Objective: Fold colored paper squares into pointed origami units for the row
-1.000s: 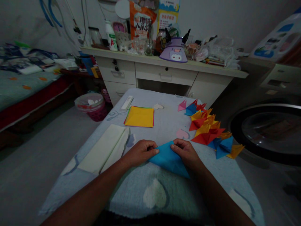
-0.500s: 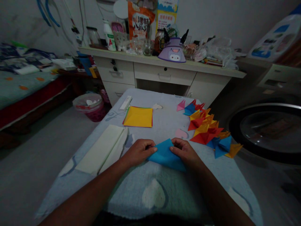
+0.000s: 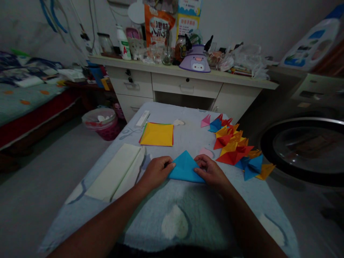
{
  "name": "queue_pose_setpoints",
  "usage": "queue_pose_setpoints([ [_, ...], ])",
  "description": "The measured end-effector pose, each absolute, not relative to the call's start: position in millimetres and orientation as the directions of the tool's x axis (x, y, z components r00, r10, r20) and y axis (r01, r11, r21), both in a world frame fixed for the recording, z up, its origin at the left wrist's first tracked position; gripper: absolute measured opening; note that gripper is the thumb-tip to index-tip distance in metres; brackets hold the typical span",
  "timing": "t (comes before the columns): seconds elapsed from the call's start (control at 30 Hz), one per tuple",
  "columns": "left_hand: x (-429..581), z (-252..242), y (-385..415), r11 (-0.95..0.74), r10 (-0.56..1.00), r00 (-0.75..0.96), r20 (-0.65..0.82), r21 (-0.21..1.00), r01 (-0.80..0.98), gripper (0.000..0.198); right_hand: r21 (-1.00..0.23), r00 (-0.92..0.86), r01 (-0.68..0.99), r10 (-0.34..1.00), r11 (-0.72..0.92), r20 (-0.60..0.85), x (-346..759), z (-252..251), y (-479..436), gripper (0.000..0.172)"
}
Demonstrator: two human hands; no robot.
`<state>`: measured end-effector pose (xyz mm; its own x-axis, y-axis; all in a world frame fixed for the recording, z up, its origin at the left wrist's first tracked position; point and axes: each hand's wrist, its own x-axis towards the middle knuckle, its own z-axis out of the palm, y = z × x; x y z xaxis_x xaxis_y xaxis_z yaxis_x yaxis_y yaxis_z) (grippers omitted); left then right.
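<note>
A blue paper, folded into a triangle with its tip pointing away from me, lies flat on the pale blue cloth of the table. My left hand pinches its left corner with curled fingers. My right hand presses on its right corner, fingers bent over the paper's edge. A stack of square coloured sheets with yellow on top lies further back on the left. Several folded paper pieces in red, yellow, blue and pink are piled at the right.
A folded cream cloth lies left of my hands. A small white box sits behind the sheets. Beyond the table stands a cluttered white desk, a pink bin and a bed at left, a washing machine door at right.
The blue paper has been turned and flattened from a slanted shape pointing toward me into an upright triangle. Both hands shifted slightly away from me with it.
</note>
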<state>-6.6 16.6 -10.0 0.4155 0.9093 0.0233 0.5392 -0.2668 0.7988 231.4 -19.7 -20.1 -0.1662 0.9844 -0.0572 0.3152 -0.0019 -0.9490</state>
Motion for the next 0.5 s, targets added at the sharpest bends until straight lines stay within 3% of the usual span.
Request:
queue_pose_setpoints([
  [0.13,-4.5,-13.4,16.4,-0.288,0.912,0.409,0.027,0.753,0.591,0.026,-0.782,-0.111,0.613,0.993,0.107,0.05,230.0,-21.4,-19.3,0.023],
  [0.27,-2.8,-17.6,17.5,-0.286,0.919,0.394,0.019,0.719,0.633,0.027,-0.505,-0.05,0.842,0.959,0.19,0.278,221.4,-19.8,-23.3,0.025],
  [0.37,-1.7,-19.5,17.3,-0.293,0.924,0.381,0.018,0.673,0.679,0.027,-0.366,-0.106,0.893,0.914,0.26,0.391,209.3,-20.5,-29.1,0.024],
  [0.5,-0.3,-21.9,16.9,-0.337,0.923,0.382,0.047,0.579,0.743,0.025,-0.307,-0.265,0.871,0.894,0.383,0.361,194.7,-25.1,-34.8,0.024],
])
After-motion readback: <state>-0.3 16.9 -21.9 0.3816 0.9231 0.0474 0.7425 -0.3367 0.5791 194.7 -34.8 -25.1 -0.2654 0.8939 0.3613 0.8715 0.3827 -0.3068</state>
